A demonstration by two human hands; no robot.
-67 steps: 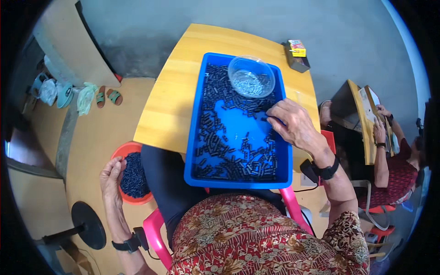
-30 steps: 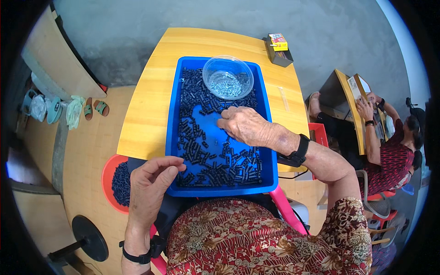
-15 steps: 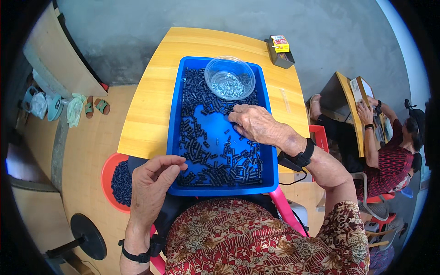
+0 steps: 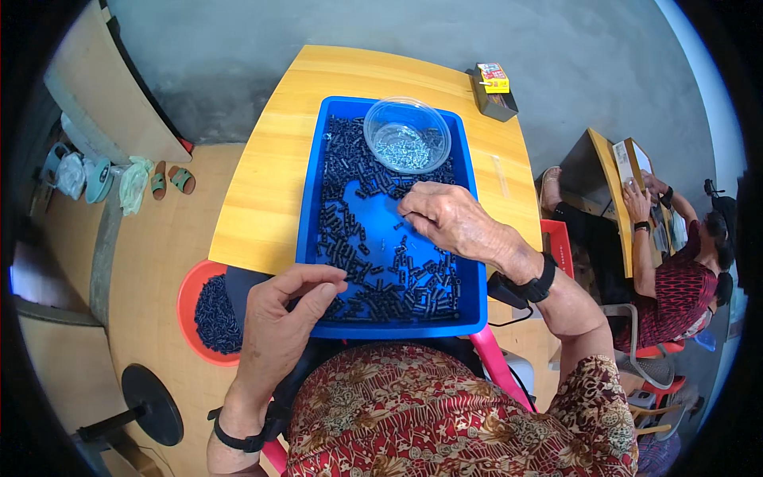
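A blue tray [image 4: 397, 330] full of small black cylindrical pieces [image 4: 427, 298] lies before me at the near edge of the table. Inside its far part sits a clear round tub [image 4: 397, 118] with tiny silvery metal pieces [image 4: 403, 153]. My right hand [image 4: 455, 221] hovers over the tray's middle, fingers pinched together; anything between them is hidden. At the near left corner, my left hand [image 4: 290, 310] has thumb and forefinger close together over the rim. A small dark bit shows by those fingertips, too unclear to name.
A yellow wooden table [image 4: 262, 183] carries a dark box [image 4: 497, 103] with a yellow-red packet. Below left stands a red basin [image 4: 187, 298] of black pieces. A red crate [image 4: 559, 246] is at right. Another person [image 4: 675, 286] works at a table farther right. Sandals [image 4: 182, 180] lie on the floor.
The whole view has shifted slightly, so the tray sits a little farther right. My left hand has come a bit over the tray's near left corner. My right hand stays pinched above the middle.
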